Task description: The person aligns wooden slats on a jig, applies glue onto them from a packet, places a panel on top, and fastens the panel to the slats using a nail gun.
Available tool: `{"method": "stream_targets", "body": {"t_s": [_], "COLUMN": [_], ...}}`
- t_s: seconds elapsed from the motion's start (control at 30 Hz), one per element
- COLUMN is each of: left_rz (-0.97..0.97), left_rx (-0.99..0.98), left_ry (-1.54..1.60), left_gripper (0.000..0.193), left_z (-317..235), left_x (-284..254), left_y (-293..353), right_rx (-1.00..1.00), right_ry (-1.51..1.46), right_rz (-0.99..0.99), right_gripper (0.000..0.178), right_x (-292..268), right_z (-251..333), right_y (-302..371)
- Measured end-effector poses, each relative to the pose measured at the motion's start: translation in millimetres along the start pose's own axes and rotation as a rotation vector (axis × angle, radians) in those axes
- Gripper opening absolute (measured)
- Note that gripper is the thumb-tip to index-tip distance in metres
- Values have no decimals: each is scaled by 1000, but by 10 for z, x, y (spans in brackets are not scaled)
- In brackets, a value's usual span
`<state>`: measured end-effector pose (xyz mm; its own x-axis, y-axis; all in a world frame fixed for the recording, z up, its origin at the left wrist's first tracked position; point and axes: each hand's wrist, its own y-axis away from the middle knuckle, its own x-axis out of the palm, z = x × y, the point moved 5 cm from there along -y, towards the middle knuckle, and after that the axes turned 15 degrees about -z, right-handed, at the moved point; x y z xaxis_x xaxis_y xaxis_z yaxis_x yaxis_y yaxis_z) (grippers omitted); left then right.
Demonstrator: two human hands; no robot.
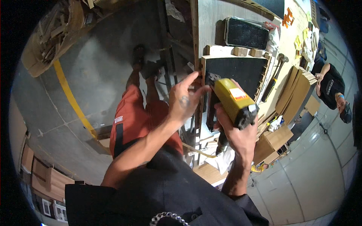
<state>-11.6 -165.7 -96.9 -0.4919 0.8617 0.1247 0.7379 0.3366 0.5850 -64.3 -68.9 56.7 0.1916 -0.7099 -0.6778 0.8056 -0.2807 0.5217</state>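
Note:
My right hand (pixel 238 132) is wrapped around the grip of a yellow-and-black nail gun (pixel 229 92), with a hose trailing below it. The gun's dark nose points at the near left edge of a wood-framed black panel (pixel 243 73) on the workbench. Beside that same edge, my left hand (pixel 183 98) has its thumb and fingers apart, the fingertips close to the wood. Whether they touch it I cannot tell. Part of the panel is hidden behind the gun and my right hand.
Small wood blocks (pixel 240 51) line the panel's far side, with a black-topped tray (pixel 247 34) beyond. A hammer (pixel 277 73) and stacked boards (pixel 296 92) lie to the right. Another person (pixel 332 84) stands at far right. A scrap-filled carton (pixel 47 41) sits on the left floor.

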Motion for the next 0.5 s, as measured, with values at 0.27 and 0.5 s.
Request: {"method": "stream_targets", "body": {"t_s": [0.27,0.5], "left_rz": [-9,-49], "left_rx": [-35,19], "left_ry": [-138,-220], "left_gripper": [37,40], "left_z": [16,-9], "left_x": [-31,-50], "left_y": [152,165], "right_rx": [49,88], "right_ry": [-13,-10], "right_rz": [39,55], "right_gripper": [60,61], "right_x": [-34,-14], "right_z": [-146,-112], "right_y": [127,102]}}
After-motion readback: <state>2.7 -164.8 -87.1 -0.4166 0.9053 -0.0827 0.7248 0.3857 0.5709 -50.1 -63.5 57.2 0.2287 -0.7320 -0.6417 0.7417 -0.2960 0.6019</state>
